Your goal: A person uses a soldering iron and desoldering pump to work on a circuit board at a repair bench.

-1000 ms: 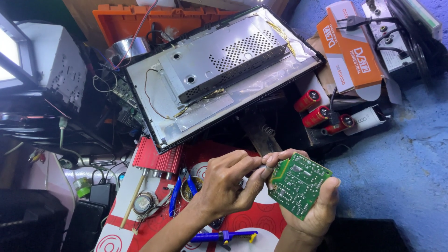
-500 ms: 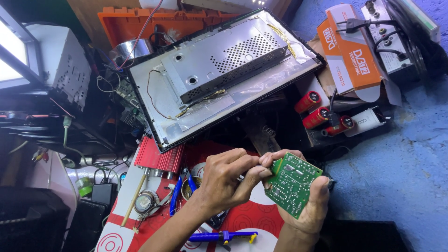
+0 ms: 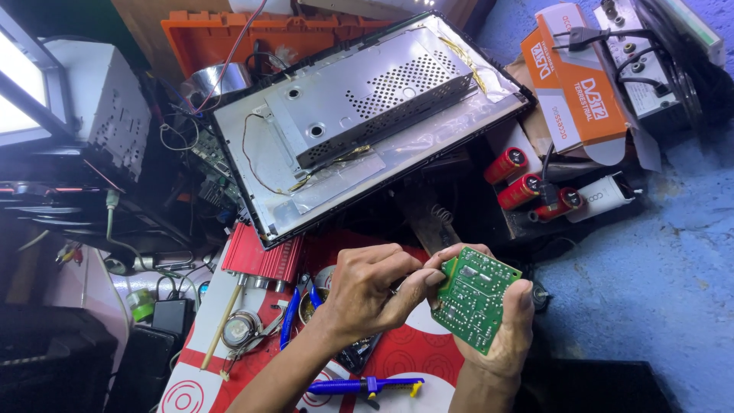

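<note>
Cluttered around a red-and-white mat [image 3: 428,359], repair parts are crowding the workspace. Above the mat, the right hand [image 3: 501,336] is gripping a green circuit board [image 3: 474,297], solder side up, long axis tilting from lower right to upper left. The left hand [image 3: 375,294] is pinching its near edge; the work looks mid-inspection, nothing detached. Behind, an opened flat-panel chassis [image 3: 359,115] is lying.

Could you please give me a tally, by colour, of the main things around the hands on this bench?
Green: 1, the circuit board in the right hand, touched by the left hand.
Red: 4, three red cylinders and one red finned box.
Blue: 1, the blue-handled tool.
Total: 6.
</note>
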